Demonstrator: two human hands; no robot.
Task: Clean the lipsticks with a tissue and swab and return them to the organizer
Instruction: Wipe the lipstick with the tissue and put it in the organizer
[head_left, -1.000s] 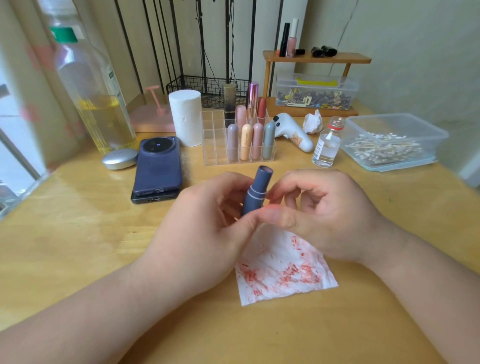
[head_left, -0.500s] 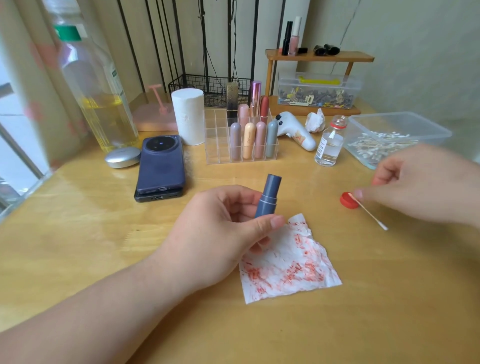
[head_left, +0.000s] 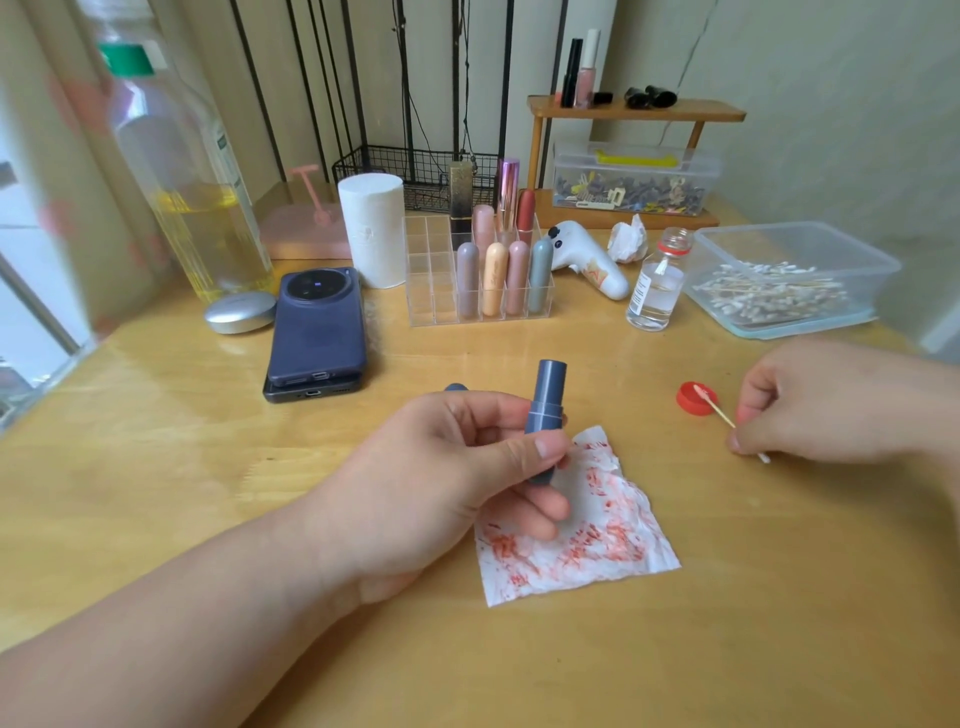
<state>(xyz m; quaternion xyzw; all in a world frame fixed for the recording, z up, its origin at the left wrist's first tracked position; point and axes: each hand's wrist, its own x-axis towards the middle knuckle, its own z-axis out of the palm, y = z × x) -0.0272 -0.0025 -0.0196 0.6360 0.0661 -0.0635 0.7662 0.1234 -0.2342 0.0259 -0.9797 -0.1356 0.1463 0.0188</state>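
Nearest, in the lower centre of the frame, I see the tissue (head_left: 597, 540) lying flat on the wooden table (head_left: 156, 493), smeared red. The left hand (head_left: 441, 483) sits over its left edge, fingers and thumb curled round the blue-grey lipstick (head_left: 548, 395), which is held upright and uncapped; a rounded blue-grey cap (head_left: 456, 387) peeks out just behind the knuckles. At the right edge, the right hand (head_left: 831, 405) pinches a cotton swab (head_left: 719, 410), its reddened tip over a red bottle cap (head_left: 688, 405); I cannot tell whether they touch. Farther back, a dark phone (head_left: 317, 327) lies left of centre; beyond it, in the upper centre, stands the clear organizer (head_left: 431, 270), with lipsticks upright in its right-hand compartments. A small glass bottle (head_left: 654, 291) stands to its right, just beside a plastic tub of swabs (head_left: 789, 244).
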